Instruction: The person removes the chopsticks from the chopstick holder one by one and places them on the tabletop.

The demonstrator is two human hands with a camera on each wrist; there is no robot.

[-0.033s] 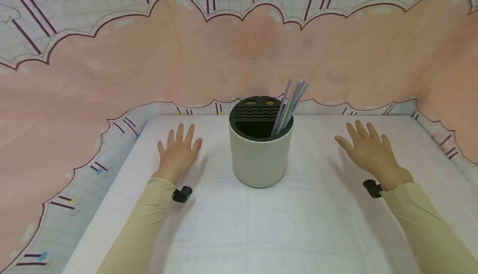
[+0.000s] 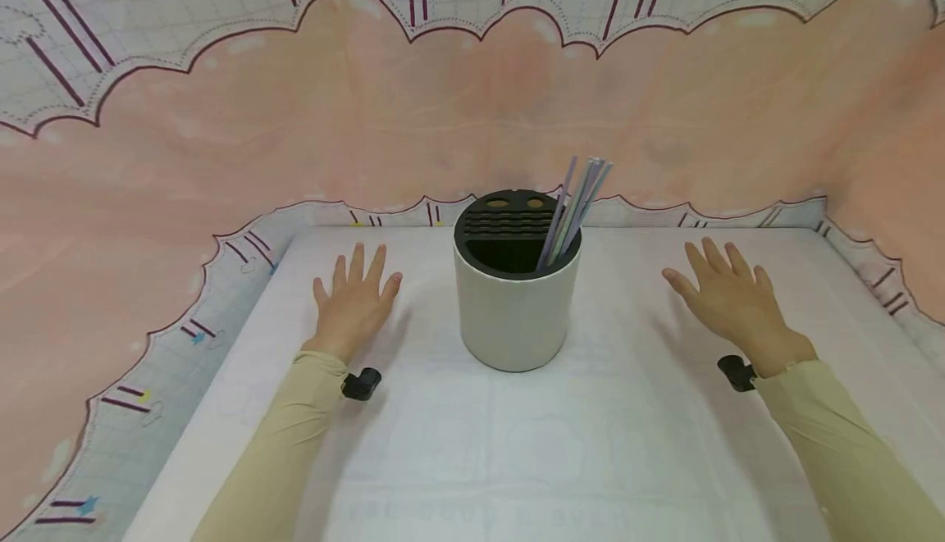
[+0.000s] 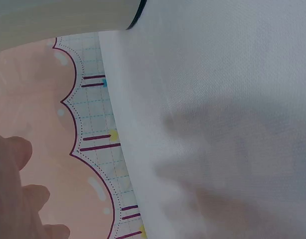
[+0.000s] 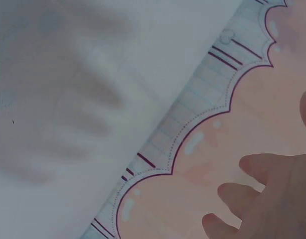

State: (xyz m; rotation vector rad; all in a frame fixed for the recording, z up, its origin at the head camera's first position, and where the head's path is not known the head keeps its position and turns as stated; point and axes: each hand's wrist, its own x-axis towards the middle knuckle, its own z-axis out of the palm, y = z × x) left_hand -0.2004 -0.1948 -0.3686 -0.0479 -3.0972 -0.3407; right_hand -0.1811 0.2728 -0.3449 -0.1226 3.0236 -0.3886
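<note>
A round cream holder (image 2: 514,321) with a black slotted top stands upright in the middle of the white table. Several thin pale sticks (image 2: 574,212), purple and greenish, lean out of its right side. To the holder's left, my left hand (image 2: 350,308) is held palm down with fingers spread, holding nothing. My right hand (image 2: 731,300) is out to the right in much the same pose, fingers apart and nothing in them. The left wrist view shows part of the holder (image 3: 63,20) at the top and fingertips (image 3: 36,196) at lower left. In the right wrist view, fingers (image 4: 240,199) show at lower right.
The white tabletop (image 2: 487,460) spreads out in front of the holder. A peach-coloured cloth (image 2: 413,124) with scalloped, grid-patterned borders hangs behind and around the table. Each wrist wears a small black device, left (image 2: 361,384) and right (image 2: 736,373).
</note>
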